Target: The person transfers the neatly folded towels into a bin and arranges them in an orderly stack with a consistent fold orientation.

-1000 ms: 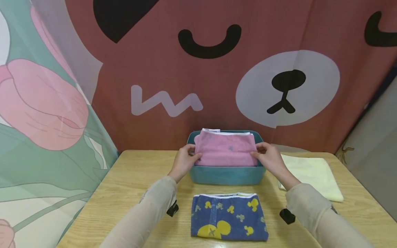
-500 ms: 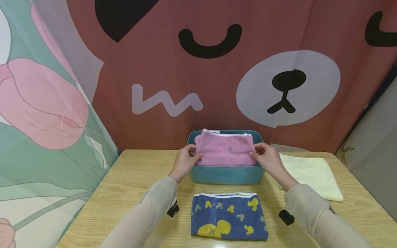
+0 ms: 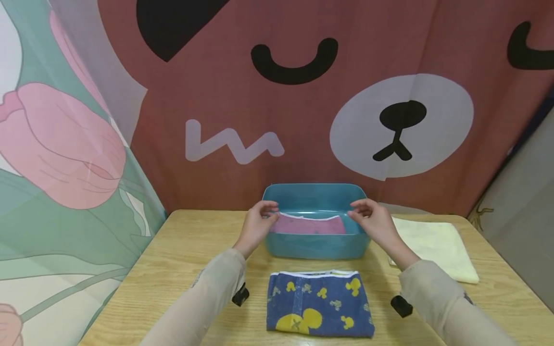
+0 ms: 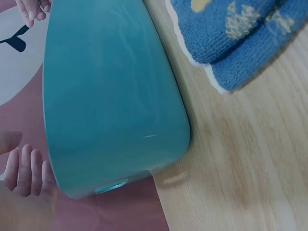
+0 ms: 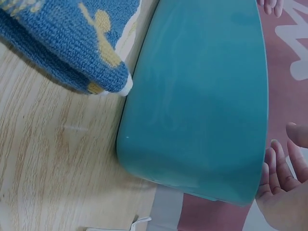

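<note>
A folded pink towel [image 3: 308, 226] with a white edge lies low inside the teal plastic bin [image 3: 316, 247], toward its left side. My left hand [image 3: 257, 225] is over the bin's left rim, fingers loosely extended and holding nothing. At the opposite end, my right hand [image 3: 377, 222] hovers by the right rim, thumb and fingers apart. Both wrist views show the bin's outer wall [image 4: 110, 86], with relaxed fingers beside its rim. In front of the bin lies a folded blue towel [image 3: 320, 305] with yellow mouse-head shapes.
A folded pale yellow towel [image 3: 437, 250] rests on the wooden table [image 3: 186, 269], right of the bin. Behind the table hangs a reddish-brown curtain [image 3: 225, 182] printed with a bear face. A green floral curtain [image 3: 65, 230] hangs at the left.
The pink towel, held upright between both hands before, has dropped down into the bin. Both hands have let go of it and stay near the rims. The blue and yellow towels have not moved.
</note>
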Available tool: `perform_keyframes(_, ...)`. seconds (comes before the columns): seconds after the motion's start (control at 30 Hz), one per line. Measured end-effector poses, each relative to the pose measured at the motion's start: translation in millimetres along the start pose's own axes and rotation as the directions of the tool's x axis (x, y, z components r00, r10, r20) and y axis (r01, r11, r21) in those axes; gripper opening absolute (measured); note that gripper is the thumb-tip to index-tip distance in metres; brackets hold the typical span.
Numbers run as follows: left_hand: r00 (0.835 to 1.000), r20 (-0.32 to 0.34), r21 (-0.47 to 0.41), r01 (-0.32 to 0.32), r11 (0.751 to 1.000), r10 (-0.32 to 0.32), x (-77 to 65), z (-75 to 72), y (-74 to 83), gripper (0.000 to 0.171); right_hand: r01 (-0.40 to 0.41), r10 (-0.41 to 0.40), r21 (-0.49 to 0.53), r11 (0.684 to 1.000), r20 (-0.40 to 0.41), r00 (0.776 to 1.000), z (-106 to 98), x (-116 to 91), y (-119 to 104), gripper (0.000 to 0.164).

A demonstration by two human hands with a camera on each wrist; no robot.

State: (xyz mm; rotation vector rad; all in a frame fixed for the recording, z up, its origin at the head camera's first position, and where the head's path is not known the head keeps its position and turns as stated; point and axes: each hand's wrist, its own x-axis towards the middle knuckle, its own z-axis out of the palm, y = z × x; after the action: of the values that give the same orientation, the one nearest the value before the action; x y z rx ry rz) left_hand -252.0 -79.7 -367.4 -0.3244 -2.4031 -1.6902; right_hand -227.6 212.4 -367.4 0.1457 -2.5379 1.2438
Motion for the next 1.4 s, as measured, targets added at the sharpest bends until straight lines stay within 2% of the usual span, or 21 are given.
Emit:
perform_keyframes(0.17,0.999,-0.021,-0.029,-0.03,0.999,0.029,-2.7,-3.7,1.5,0.02,0.017,-0.017,0.001,1.0,0.0,1.0,-3.9,-6.7,-5.1,0.028)
perform_keyframes(0.43,0.999,0.025,-0.044,-0.039,0.998,0.04,-19.3,-13.8,7.6,0.018,0.077,-0.077,0.026,0.997,0.001,0.997,-11.5,-26.5,-16.2,0.028)
perform_keyframes(0.63,0.997,0.043,-0.009,-0.058,0.998,0.058,-31.6,-20.1,9.0,0.02,0.086,-0.086,0.025,0.996,0.014,0.996,-15.1,-37.6,-19.2,0.025)
perform_keyframes(0.87,0.999,0.051,0.003,-0.009,1.0,0.009,-44.6,-24.0,9.2,0.022,0.039,-0.039,0.007,0.999,0.02,0.999,-18.2,-49.1,-21.0,0.03)
perform_keyframes(1.03,0.997,0.076,0.02,0.018,1.0,-0.02,-54.5,-24.3,9.1,0.021,0.022,-0.023,0.037,0.999,0.015,1.0,-18.7,-58.4,-21.5,0.03)
perform_keyframes(1.2,0.99,0.136,0.05,0.038,0.998,-0.044,-65.8,-25.4,3.2,0.023,-0.002,0.0,0.067,0.998,0.032,1.0,-18.7,-68.8,-21.2,0.029)
perform_keyframes(1.4,0.975,0.205,0.088,0.063,0.994,-0.08,-78.4,-29.0,-11.3,0.025,-0.059,0.053,0.098,0.993,0.065,0.996,-16.2,-80.3,-16.7,0.028)
